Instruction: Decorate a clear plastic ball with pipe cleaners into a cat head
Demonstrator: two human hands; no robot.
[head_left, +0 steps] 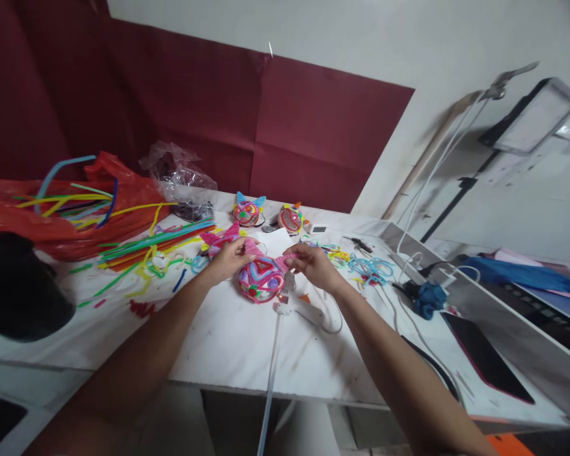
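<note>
A round pink, red and blue pipe-cleaner animal head point(262, 280) rests on the white table between my hands. My left hand point(228, 261) pinches its pink left ear, fingers closed. On the other side, my right hand point(313, 263) has its fingertips closed on the pink right ear. Just in front lies a white glue gun point(308, 311) with a long glue stick point(274, 361) pointing towards me. Behind my left hand is another pink pipe-cleaner piece point(223, 238), partly hidden.
Two finished-looking animal heads, one with blue ears point(247, 212) and one with orange ears point(292, 218), stand at the back. Loose pipe cleaners point(156, 244) and a red bag point(9, 215) lie left. Blue pipe cleaners point(373, 266), cables and a phone point(487, 354) are right.
</note>
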